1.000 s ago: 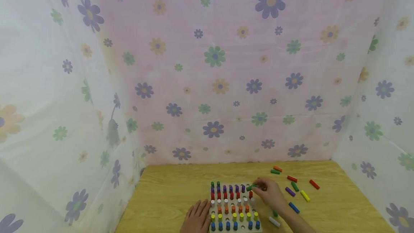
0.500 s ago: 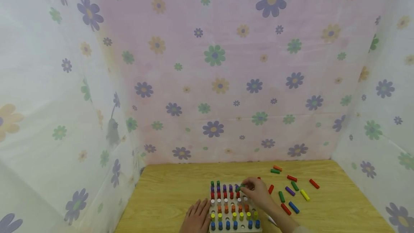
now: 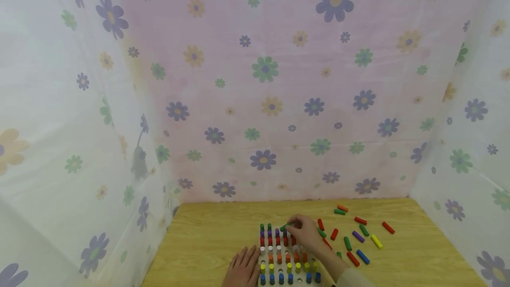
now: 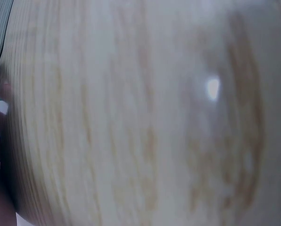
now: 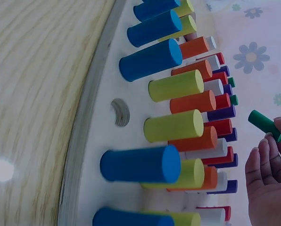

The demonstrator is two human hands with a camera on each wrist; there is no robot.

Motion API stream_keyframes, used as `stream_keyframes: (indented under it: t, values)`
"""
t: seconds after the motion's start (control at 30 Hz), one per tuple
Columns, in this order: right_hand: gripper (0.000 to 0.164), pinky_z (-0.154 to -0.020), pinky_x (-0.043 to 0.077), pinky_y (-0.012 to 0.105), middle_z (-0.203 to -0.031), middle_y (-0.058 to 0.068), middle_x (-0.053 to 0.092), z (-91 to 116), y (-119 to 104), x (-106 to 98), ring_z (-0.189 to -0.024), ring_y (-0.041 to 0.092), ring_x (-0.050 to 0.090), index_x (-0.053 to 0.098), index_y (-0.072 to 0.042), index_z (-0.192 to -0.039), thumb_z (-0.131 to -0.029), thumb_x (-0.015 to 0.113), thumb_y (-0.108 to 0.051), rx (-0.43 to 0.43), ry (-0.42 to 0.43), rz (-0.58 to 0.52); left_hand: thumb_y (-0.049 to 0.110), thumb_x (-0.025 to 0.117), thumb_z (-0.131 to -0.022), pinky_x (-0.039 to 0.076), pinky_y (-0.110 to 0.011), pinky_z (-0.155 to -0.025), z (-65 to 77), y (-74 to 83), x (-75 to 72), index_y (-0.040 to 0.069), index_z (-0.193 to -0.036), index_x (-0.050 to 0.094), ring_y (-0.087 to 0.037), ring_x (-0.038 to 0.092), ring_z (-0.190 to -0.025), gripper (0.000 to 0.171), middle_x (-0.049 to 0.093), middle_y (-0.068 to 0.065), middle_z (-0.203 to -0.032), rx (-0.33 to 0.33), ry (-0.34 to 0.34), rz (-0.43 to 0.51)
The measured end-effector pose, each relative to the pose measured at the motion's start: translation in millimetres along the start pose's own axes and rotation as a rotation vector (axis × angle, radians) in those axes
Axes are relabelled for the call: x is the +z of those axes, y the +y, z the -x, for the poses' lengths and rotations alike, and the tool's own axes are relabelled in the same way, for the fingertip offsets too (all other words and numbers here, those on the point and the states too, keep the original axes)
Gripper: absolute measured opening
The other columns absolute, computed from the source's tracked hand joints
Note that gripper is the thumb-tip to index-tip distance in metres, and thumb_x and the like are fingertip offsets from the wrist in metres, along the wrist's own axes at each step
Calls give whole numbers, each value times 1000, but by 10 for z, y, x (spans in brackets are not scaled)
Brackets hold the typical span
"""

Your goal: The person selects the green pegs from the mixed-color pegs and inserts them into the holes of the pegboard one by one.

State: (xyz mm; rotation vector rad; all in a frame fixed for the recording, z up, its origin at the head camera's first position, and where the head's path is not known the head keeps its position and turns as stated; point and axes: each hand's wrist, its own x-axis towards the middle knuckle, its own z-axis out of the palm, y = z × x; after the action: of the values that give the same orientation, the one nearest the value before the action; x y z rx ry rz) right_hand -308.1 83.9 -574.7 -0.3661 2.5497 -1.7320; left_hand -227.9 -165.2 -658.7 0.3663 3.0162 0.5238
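Note:
My right hand (image 3: pixel 306 232) pinches a green peg (image 3: pixel 284 227) between thumb and fingertips, above the far edge of a pegboard (image 5: pixel 91 141). In the right wrist view this peg is tilted and clear of the board, its lower end at the fingertips. Two green pegs (image 3: pixel 269 226) stand at the far left corner of the board. Rows of purple, red, white, orange, yellow and blue pegs (image 3: pixel 281 278) run toward the near side, with some bare holes among them. My left hand (image 3: pixel 241 267) rests beside the board's left edge, fingers straight.
Loose pegs lie scattered on the wooden table (image 3: pixel 207 234) to the right, among them a yellow peg (image 3: pixel 376 241), a blue peg (image 3: pixel 363 257) and several red and green ones. A flowered cloth (image 3: pixel 223 158) encloses the table at the back and sides.
My right hand has moved left along the board's far row with the green peg, toward the two standing green ones. More loose pegs show behind it. The left hand has stayed put.

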Motion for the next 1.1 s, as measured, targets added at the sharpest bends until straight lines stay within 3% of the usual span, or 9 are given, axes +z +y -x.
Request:
stream_keyframes:
  t: [0.4,0.87,1.1]
  values:
    - [8,-56,52,26,-86,5,61,-103,-67,154,-74,17,58,68,-1,-102,-98,68,-8,-4,40,15,61,22,-109,34,-60,-119,-7,-24,39,20,-155,48,-35,40,-146,67,48,-2,-157,5,20,-7]
    - [4,-56,51,29,-81,3,60,-259,52,278,-70,16,55,67,-3,-95,-95,70,-4,-25,53,192,59,23,-109,34,-60,-119,1,-13,37,20,-155,49,-35,40,-146,66,48,-2,-157,8,21,1]
    - [3,-56,51,29,-81,3,62,-243,63,336,-70,14,55,69,-2,-95,-94,71,-3,-60,61,264,58,22,-110,33,-58,-120,21,-39,85,20,-155,49,-37,40,-146,64,48,-4,-157,33,61,-7]
